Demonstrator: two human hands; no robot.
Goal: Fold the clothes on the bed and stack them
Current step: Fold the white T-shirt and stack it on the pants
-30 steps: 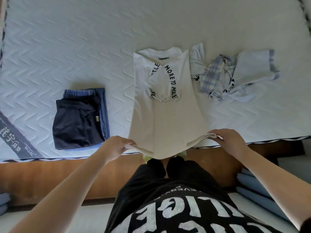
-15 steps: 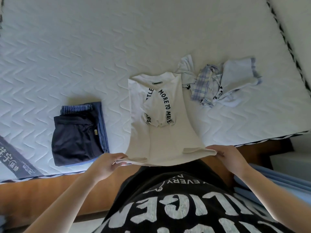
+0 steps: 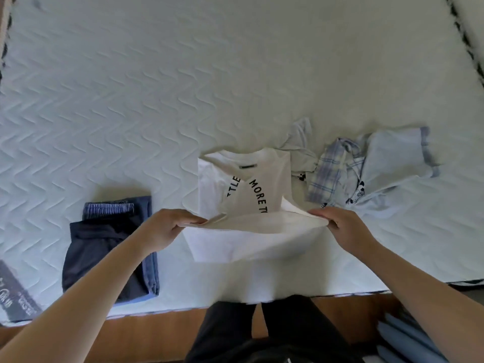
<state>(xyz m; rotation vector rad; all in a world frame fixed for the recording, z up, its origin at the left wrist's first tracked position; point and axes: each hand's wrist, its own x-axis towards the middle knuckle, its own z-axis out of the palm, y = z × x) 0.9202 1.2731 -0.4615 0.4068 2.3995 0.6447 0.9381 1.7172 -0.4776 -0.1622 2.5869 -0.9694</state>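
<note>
Mid-fold: both hands lift the hem of a white T-shirt (image 3: 246, 179) over the bed (image 3: 131, 100).

L hand (image 3: 163, 229) & R hand (image 3: 345, 226) each pinch a bottom corner of the shirt, fingers curled on the cloth, hem raised and stretched between them above the shirt's lower half; collar end lies flat on the mattress w/ sleeves tucked in. To do it well, judging from here: keep the hem taut and level, carry it straight to the collar, match corners to shoulders, lay down, then smooth. Uneven hands would likely skew the fold. Dark folded stack (image 3: 110, 247) sits to the left, near; unfolded pale-blue clothes (image 3: 366, 171) lie just beside the shirt on the right.
</note>
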